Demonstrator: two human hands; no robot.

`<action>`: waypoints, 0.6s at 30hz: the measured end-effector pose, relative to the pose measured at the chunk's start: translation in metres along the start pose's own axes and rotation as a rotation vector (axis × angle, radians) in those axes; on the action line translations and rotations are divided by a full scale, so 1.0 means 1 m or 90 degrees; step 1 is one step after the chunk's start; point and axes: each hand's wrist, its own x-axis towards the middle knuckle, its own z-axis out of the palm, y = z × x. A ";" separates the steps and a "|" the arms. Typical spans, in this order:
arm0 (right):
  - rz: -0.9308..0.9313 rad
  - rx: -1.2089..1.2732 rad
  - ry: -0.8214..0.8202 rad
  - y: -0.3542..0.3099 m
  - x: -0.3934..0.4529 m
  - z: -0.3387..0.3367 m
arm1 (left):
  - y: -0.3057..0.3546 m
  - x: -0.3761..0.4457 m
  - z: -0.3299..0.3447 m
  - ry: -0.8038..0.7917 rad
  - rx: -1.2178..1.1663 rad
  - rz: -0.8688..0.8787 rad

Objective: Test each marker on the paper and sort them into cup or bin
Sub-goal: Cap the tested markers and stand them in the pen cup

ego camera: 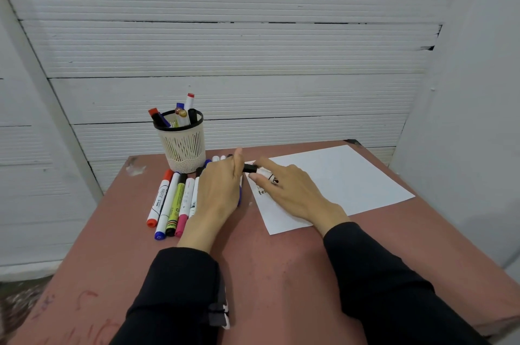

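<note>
Reaching palms-down over the counter (281, 274), left hand (218, 190) pinching the black cap and right hand (287, 190) gripping the white barrel of one marker (257, 170) above the paper's (337, 178) near-left corner.

Left hand (218, 193) lies over the right end of the marker row (171, 204) — how many markers sit beneath it cannot be counted; only white tips and a blue edge show past the fingers. Black-capped marker (257, 171) between the two hands: barrel mostly covered by the right hand (287, 190), so its print and colour label are unreadable. Marks on the paper (337, 184) near its left edge are partly under the right fingers, too small to make out. Cup (183, 145) contents — lower barrels hidden behind the mesh wall. Both sleeves run off the near edge.
</note>
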 end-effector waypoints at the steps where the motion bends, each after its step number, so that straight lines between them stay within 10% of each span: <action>1: 0.028 0.035 0.001 0.000 -0.001 -0.003 | 0.002 0.001 -0.002 -0.003 -0.010 0.029; 11: 0.365 1.014 0.210 0.029 0.007 -0.030 | -0.008 0.009 0.003 -0.002 -0.330 -0.144; 18: 0.382 0.611 0.223 0.043 0.007 -0.014 | -0.019 0.009 0.009 -0.060 -0.198 -0.084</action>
